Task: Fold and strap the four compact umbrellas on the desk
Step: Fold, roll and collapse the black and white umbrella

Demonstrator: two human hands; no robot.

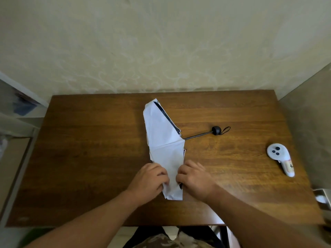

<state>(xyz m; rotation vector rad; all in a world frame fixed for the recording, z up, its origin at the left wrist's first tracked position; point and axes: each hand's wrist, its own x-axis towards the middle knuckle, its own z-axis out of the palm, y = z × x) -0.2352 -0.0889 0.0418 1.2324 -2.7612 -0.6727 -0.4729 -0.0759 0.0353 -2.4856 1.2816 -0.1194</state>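
One white compact umbrella (163, 140) with a dark lining lies collapsed on the wooden desk (89, 158), its canopy flattened into a long strip running from the far middle toward me. Its thin shaft sticks out to the right and ends in a round black handle (216, 130) with a wrist loop. My left hand (150, 179) pinches the near end of the canopy from the left. On the opposite edge my right hand (193, 178) pinches the same end. No other umbrella is in view.
A white handheld controller (280, 158) lies on the desk's right side. A patterned wall stands behind the desk. A white-framed shelf (16, 111) stands at the left, and a small box (322, 197) sits past the right edge.
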